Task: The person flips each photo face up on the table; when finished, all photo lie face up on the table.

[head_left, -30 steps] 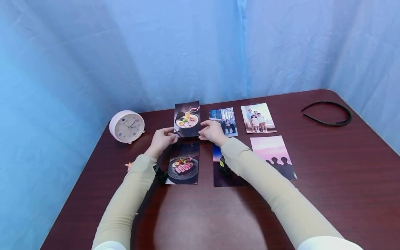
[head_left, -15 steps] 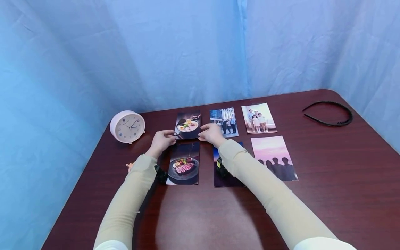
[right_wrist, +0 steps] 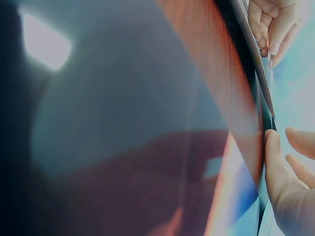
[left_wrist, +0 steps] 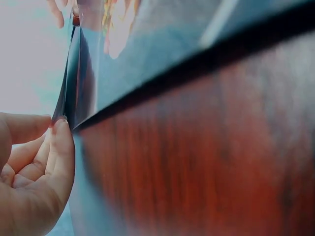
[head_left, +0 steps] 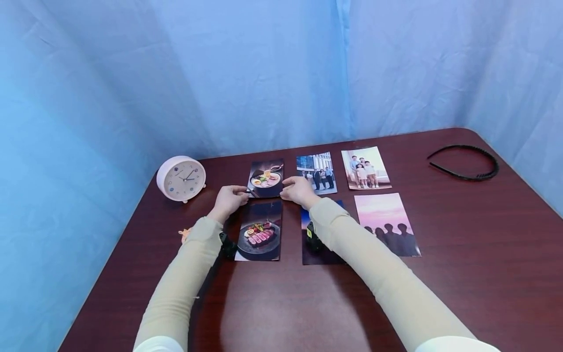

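Note:
A photo of a ramen bowl [head_left: 266, 179] lies at the back of the table, almost flat. My left hand [head_left: 230, 200] pinches its near left corner between thumb and finger, and in the left wrist view that edge curves up slightly. At its near right corner is my right hand [head_left: 300, 191]. In the right wrist view, the right thumb [right_wrist: 299, 140] stands apart from the finger touching the photo's edge. Directly in front lies a photo of sliced steak [head_left: 259, 233]. A photo of people by a building [head_left: 317, 173] is just right of the right hand.
A family photo [head_left: 366, 168], a pink-sky silhouette photo [head_left: 387, 220] and a dark photo [head_left: 323, 252], partly under the right forearm, lie rightward. A white alarm clock [head_left: 181, 179] stands left, a small orange item [head_left: 184, 234] near it. A black headband [head_left: 466, 162] lies far right.
The ramen photo, held raised and tilted by both hands a second ago, has come down onto the table behind the steak photo. Both hands have lowered slightly with it.

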### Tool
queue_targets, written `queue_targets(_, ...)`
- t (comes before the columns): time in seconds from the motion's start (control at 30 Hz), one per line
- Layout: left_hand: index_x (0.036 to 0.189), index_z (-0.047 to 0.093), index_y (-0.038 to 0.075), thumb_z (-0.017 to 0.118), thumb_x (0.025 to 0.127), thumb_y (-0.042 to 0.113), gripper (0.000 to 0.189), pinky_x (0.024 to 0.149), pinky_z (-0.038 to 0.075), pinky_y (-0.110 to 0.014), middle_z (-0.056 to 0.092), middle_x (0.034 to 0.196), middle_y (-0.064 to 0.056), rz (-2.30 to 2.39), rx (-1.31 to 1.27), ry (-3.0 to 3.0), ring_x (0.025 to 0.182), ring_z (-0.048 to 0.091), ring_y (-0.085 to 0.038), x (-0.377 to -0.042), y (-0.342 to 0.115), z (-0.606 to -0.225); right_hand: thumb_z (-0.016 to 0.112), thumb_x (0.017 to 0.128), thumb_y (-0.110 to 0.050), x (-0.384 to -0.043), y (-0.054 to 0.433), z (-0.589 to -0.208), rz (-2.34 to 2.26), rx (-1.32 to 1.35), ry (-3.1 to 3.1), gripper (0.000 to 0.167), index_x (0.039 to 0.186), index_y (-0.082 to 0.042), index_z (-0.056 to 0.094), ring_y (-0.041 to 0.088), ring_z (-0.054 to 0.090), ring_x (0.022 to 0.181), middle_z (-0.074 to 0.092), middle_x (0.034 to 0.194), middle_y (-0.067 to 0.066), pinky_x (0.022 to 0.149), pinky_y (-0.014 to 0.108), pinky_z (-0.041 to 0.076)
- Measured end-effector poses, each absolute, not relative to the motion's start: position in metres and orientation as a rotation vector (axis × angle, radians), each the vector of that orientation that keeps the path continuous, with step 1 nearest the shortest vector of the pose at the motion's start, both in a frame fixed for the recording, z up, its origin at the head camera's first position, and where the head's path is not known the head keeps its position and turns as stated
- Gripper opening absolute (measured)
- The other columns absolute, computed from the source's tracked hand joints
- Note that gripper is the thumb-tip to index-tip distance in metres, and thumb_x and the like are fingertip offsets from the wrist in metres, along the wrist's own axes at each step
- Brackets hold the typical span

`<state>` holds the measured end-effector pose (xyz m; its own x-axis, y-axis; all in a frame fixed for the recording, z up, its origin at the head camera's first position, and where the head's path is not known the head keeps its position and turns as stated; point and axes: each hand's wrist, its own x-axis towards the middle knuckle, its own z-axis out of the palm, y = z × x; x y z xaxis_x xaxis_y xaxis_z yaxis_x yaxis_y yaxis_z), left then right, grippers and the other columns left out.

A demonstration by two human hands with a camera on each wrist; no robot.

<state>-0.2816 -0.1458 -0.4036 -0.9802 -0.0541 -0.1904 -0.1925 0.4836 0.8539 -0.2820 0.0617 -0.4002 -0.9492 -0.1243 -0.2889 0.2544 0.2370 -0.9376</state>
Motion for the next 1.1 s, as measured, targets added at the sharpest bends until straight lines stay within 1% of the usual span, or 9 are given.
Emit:
queue_targets(0.13,0.123,0.06,-0.004,0.057,0.093,0.005,0.031,0.081,0.055,-0.029,0.065,0.111,-0.023,1.478,-0.22,2.605,0.081,0.066,-0.011,-0.281,-0.146,-0.402,0.06,0.088,0.003,-0.28,0.061,-0.398,-1.707,0.087,2.268,0.042,0.13,0.001,0.052,0.029,0.063,0.106,0.063,0.117,0.021,0.088,0.032,0.053)
queue_targets(0.23,0.122,0.061,-0.004,0.056,0.094,0.007,0.03,0.084,0.054,-0.03,0.063,0.118,-0.022,1.45,-0.229,2.609,0.09,0.067,-0.017,-0.28,-0.146,-0.401,0.06,0.089,0.0,-0.279,0.062,-0.396,-1.622,0.056,2.364,0.039,0.127,0.001,0.054,0.029,0.062,0.106,0.064,0.116,0.02,0.089,0.034,0.052)
queue_targets(0.33,0.125,0.059,-0.003,0.054,0.095,0.008,0.032,0.088,0.053,-0.033,0.06,0.123,-0.021,1.433,-0.242,2.608,0.101,0.065,-0.023,-0.279,-0.145,-0.398,0.061,0.089,-0.004,-0.279,0.063,-0.394,-1.529,0.019,2.468,0.035,0.124,0.0,0.056,0.029,0.062,0.105,0.065,0.115,0.019,0.09,0.037,0.051)
queue_targets(0.4,0.128,0.056,-0.003,0.053,0.096,0.008,0.034,0.09,0.052,-0.035,0.059,0.124,-0.021,1.421,-0.25,2.613,0.105,0.063,-0.027,-0.278,-0.145,-0.396,0.062,0.089,-0.006,-0.28,0.065,-0.392,-1.512,0.002,2.497,0.033,0.122,0.0,0.056,0.029,0.062,0.105,0.064,0.114,0.018,0.091,0.038,0.05)
queue_targets(0.53,0.131,0.052,-0.005,0.052,0.096,0.009,0.037,0.089,0.052,-0.036,0.06,0.121,-0.023,1.385,-0.221,2.643,0.104,0.063,-0.03,-0.275,-0.144,-0.39,0.063,0.09,-0.008,-0.281,0.071,-0.388,-1.608,0.008,2.446,0.033,0.121,-0.001,0.056,0.029,0.062,0.104,0.064,0.115,0.018,0.091,0.037,0.051)
queue_targets(0.77,0.134,0.047,-0.004,0.055,0.094,0.013,0.043,0.084,0.053,-0.039,0.062,0.113,-0.024,1.388,-0.081,2.738,0.098,0.064,-0.034,-0.261,-0.132,-0.382,0.058,0.092,-0.001,-0.273,0.091,-0.382,-1.901,-0.03,2.178,0.04,0.129,0.006,0.048,0.034,0.059,0.113,0.059,0.119,0.026,0.094,0.037,0.049)
queue_targets(0.87,0.135,0.047,-0.002,0.056,0.094,0.015,0.045,0.084,0.052,-0.041,0.063,0.112,-0.022,1.425,-0.003,2.775,0.097,0.064,-0.033,-0.25,-0.125,-0.38,0.058,0.092,-0.002,-0.263,0.103,-0.381,-1.945,-0.067,2.106,0.042,0.131,0.006,0.046,0.036,0.057,0.116,0.058,0.118,0.025,0.096,0.037,0.048)
queue_targets(1.0,0.134,0.049,0.001,0.057,0.093,0.017,0.044,0.082,0.051,-0.041,0.063,0.111,-0.019,1.457,0.108,2.848,0.096,0.063,-0.031,-0.237,-0.116,-0.376,0.059,0.092,-0.006,-0.247,0.118,-0.375,-1.97,-0.1,2.033,0.045,0.134,0.005,0.044,0.036,0.054,0.119,0.057,0.114,0.018,0.099,0.04,0.045)
queue_targets(1.1,0.133,0.05,0.003,0.057,0.094,0.015,0.041,0.083,0.05,-0.041,0.063,0.111,-0.017,1.502,0.202,2.87,0.096,0.063,-0.029,-0.226,-0.111,-0.372,0.06,0.092,-0.008,-0.236,0.131,-0.37,-1.979,-0.144,2.025,0.045,0.132,0.005,0.045,0.034,0.057,0.115,0.057,0.111,0.015,0.098,0.04,0.046)
